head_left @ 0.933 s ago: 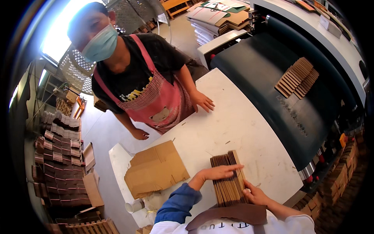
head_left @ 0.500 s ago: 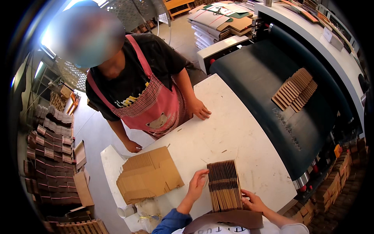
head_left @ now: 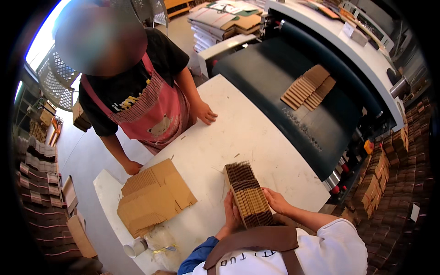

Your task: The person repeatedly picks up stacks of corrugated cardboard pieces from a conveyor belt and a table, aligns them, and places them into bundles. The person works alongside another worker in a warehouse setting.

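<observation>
Cardboard stack (head_left: 247, 195) now nearer, upright.

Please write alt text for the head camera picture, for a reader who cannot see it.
Left hand and right hand clasp an upright stack of folded cardboard on a white table. A person in a pink apron stands opposite.

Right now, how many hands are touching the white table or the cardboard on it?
4: the left hand and right hand clasp the upright stack of flat cardboard; the co-worker's hands rest on the white table.
</observation>
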The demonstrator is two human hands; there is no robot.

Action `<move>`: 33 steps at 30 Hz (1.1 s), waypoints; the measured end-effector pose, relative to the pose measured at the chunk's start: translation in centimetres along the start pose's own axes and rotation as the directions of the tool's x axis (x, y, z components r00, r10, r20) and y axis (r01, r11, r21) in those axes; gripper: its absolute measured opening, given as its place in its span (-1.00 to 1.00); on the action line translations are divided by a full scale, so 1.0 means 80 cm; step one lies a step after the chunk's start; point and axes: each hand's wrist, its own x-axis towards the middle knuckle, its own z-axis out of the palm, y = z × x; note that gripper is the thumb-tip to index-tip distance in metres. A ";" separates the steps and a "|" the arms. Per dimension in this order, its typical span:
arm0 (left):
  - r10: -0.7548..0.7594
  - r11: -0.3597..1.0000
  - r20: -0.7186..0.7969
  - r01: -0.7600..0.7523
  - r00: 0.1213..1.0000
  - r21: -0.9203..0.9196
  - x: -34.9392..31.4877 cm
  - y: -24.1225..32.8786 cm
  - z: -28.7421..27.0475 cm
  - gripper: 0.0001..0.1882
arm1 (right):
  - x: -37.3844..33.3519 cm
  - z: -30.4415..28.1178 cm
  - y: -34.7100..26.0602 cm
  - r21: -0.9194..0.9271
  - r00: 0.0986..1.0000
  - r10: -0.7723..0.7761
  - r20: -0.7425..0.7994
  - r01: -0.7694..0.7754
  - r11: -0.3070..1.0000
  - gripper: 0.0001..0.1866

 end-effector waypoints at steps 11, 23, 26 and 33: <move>0.078 0.977 -0.244 -0.026 0.967 0.213 -0.003 0.060 -0.048 -0.36 | 0.020 0.045 -0.010 0.097 0.978 -0.178 0.112 0.168 0.981 -0.26; 0.108 0.806 -0.182 0.021 0.977 0.592 -0.002 0.078 -0.060 -0.48 | 0.048 0.060 0.001 0.725 0.865 -0.108 0.491 -0.336 0.601 -0.20; 0.036 0.746 -0.182 0.095 0.983 0.660 -0.004 0.076 -0.034 -0.50 | 0.060 0.052 0.024 0.741 0.847 -0.060 0.528 -0.426 0.520 -0.21; -0.130 0.709 -0.167 0.209 0.977 0.673 0.026 0.075 0.047 -0.47 | 0.080 -0.019 0.108 0.320 0.991 0.044 0.123 -0.082 0.944 -0.23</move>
